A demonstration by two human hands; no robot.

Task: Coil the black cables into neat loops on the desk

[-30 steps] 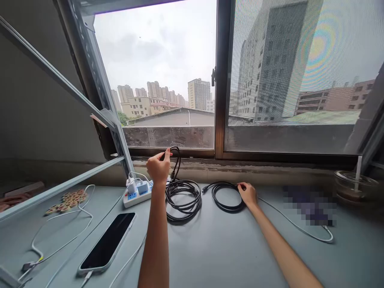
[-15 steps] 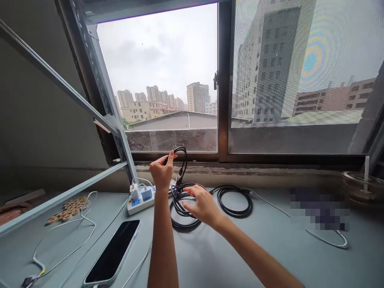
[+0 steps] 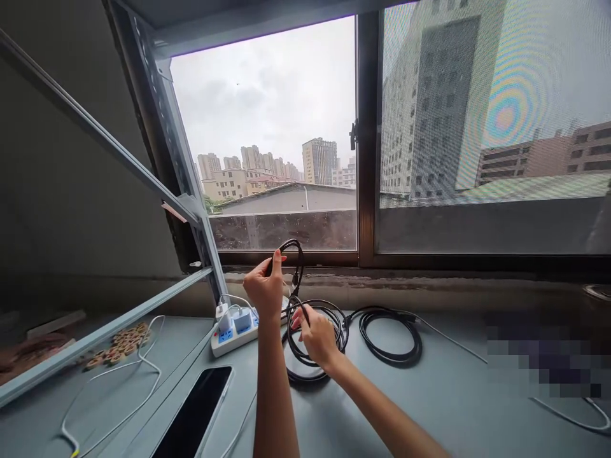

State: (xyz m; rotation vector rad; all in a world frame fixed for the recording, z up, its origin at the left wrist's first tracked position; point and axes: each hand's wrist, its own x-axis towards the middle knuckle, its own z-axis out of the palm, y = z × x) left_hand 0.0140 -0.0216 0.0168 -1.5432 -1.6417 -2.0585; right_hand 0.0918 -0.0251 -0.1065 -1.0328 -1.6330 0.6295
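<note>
My left hand (image 3: 267,284) is raised above the table with its fingers closed round a looped part of a black cable (image 3: 300,254). Below and to the right, my right hand (image 3: 315,334) pinches a strand of the same black tangle, over the coils (image 3: 305,380) lying on the table. A connector on the cable hangs just right of my left hand. Farther right lies another black coil (image 3: 389,359), linked to the first by a strand.
A white power strip (image 3: 233,340) with plugs stands left of my hands. A phone (image 3: 195,410) lies in front of it. White cables (image 3: 157,369), small wooden pieces (image 3: 119,343) and a metal shelf frame (image 3: 181,207) are at the left. The window sill (image 3: 429,280) runs behind.
My right hand has closed on a strand of the black cable. My left hand keeps its hold. The view has shifted, so the scene sits slightly lower, with nearby table items farther right.
</note>
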